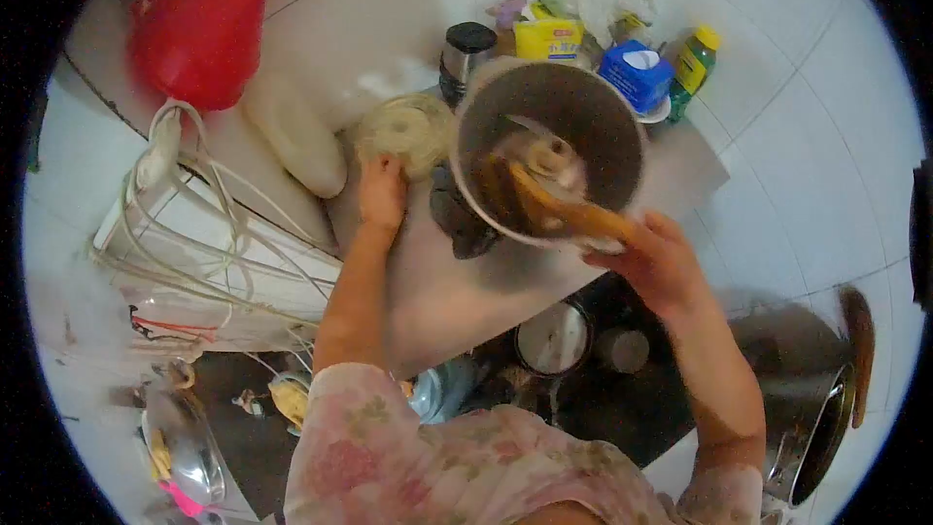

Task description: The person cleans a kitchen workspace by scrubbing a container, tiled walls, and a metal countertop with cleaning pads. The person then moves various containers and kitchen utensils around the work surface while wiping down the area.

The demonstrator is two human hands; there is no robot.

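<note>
My left hand [382, 196] reaches onto the near edge of a round, pale, coiled mat that looks woven [403, 131], its fingers curled at the edge. A deep pot [465, 151] with a pale rim and dark inside stands just to the right, its mouth facing me. My right hand [656, 262] is at the pot's near right rim, closed around a long brown wooden utensil [573, 214] that slants into the pot. Other objects inside the pot are blurred. A dark, crumpled-looking thing [462, 219] lies between my left hand and the pot.
Behind the pot are a dark-lidded jar [468, 51], a yellow packet [547, 39], a blue box [637, 76] and a green bottle [694, 68]. A red funnel-shaped object [199, 39] and looped white cables [228, 204] are at left. A large wok-like pan [812, 437] stands at lower right.
</note>
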